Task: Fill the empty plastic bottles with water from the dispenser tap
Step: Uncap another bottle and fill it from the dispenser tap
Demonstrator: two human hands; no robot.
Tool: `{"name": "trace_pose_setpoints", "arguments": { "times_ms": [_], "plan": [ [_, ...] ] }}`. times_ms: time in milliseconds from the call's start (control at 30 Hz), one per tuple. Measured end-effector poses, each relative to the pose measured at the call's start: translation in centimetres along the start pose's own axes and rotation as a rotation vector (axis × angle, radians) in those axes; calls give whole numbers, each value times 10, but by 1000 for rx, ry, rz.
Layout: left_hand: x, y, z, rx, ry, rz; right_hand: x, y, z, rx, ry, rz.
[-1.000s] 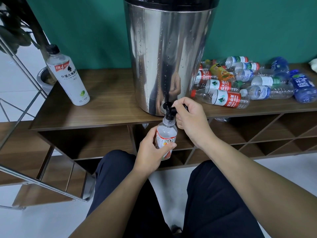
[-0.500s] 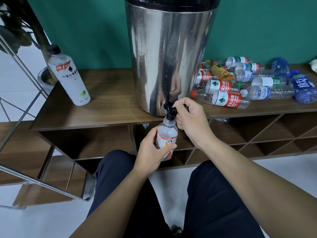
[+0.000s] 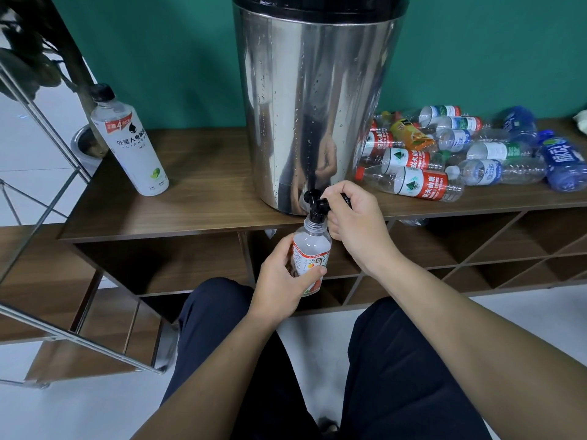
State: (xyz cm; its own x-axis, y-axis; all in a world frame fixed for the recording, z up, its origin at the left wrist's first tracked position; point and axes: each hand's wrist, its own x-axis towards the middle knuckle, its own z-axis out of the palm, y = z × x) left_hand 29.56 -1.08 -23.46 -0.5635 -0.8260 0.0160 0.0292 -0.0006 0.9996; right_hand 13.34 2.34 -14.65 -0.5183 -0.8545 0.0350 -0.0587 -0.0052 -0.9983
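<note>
Plastic bottle (image 3: 309, 249) still under tap (image 3: 314, 204), left hand (image 3: 279, 281) fingers clamped on it; right hand (image 3: 355, 223) unchanged, gripping tap

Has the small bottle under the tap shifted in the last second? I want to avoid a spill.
No. The small bottle keeps its mouth directly under the black tap, left hand gripping it.

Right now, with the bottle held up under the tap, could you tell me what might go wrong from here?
The bottle looks nearly full to its neck, so it may overflow unless the right hand closes the tap soon. Its mouth sits just beyond the edge of the shelf, so any spill would probably land on the floor or the person's trousers. The left hand alone carries the bottle, and a wet label could let it slip.
</note>
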Motion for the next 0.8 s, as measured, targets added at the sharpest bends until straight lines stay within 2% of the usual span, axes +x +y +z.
{"name": "trace_pose_setpoints", "arguments": {
  "times_ms": [800],
  "plan": [
    [1, -1, -1, 28, -3, 21, -1, -1, -2, -12, -19, 1]
  ]
}}
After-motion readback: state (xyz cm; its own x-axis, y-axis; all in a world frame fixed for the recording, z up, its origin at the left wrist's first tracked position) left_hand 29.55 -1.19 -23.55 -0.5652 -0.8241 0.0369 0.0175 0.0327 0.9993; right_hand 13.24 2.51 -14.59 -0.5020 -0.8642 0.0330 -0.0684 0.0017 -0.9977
